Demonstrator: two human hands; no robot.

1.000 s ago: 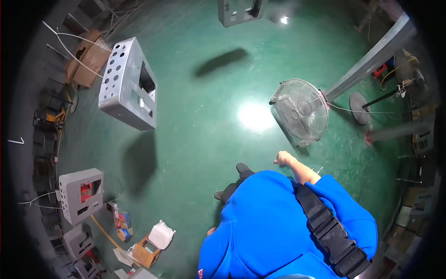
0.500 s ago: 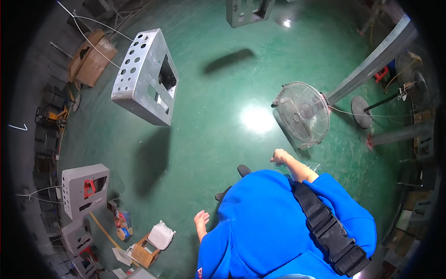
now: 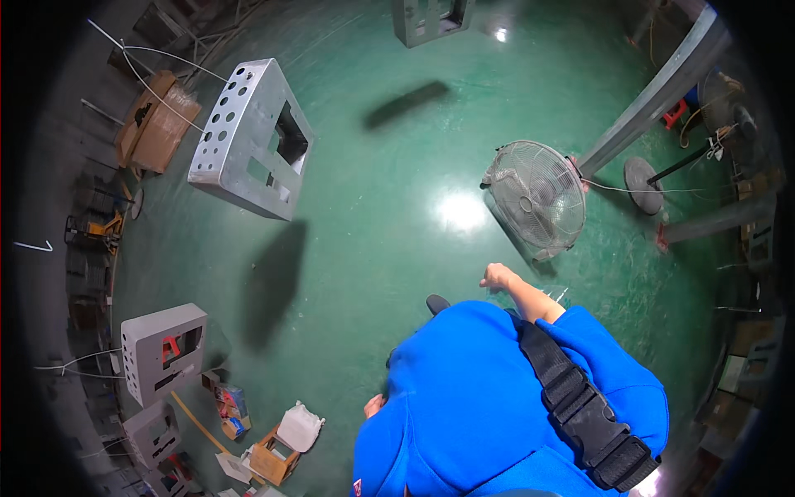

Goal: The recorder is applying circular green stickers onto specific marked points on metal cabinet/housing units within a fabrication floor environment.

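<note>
My right hand (image 3: 497, 277) is out in front of my body on the right, over the green floor. Its fingers are curled into a loose fist, and I see nothing sticking out of it. The floor fan (image 3: 532, 200) with its round wire guard is the thing nearest to it, apart from the hand. My left hand (image 3: 374, 404) shows only as a small patch beside my blue sleeve; its fingers are mostly hidden. A grey metal housing (image 3: 257, 141) with round holes and cutouts hangs on wires at the far left, well away from both hands.
More grey housings hang at the lower left (image 3: 164, 352) and at the top (image 3: 432, 21). A wooden stool (image 3: 273, 457) with a white-covered seat stands at lower left, near a colourful box (image 3: 232, 412). Cardboard (image 3: 157, 124) leans far left. A slanting post (image 3: 654, 91) rises behind the fan.
My left hand has drawn back and down, mostly out of sight beside my body. My right hand stays nearly in place. The lower-left housings and stool sit slightly further right in view.
</note>
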